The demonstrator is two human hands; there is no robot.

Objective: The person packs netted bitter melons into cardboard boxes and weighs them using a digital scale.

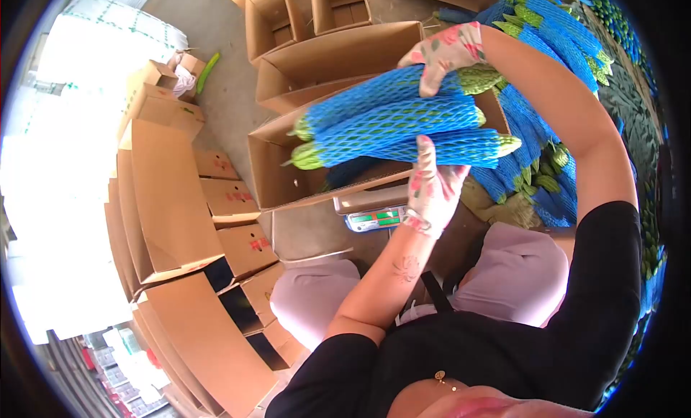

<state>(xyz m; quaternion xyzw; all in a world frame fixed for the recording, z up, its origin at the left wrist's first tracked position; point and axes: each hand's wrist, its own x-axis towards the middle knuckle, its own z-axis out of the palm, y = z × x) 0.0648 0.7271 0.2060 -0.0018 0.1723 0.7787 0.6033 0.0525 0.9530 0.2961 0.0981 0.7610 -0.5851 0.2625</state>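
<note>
Three bitter melons point(403, 119) in blue foam net sleeves lie side by side between my hands, above an open cardboard box point(345, 191). My left hand point(435, 191), in a floral-patterned glove, grips the near melon, thumb on top; its other fingers are mostly hidden. Over the far melon curls my right hand point(448, 54), in a matching glove, near the melon's right end. Green tips stick out of the nets at both ends. A dark blue netted shape shows partly inside the box beneath.
More netted bitter melons point(554, 29) are heaped on the right. Other open boxes point(331, 58) stand beyond. A scale display point(376, 218) sits just in front of the box. Stacked cartons point(169, 195) line the left; a bare green melon point(208, 72) lies on the floor.
</note>
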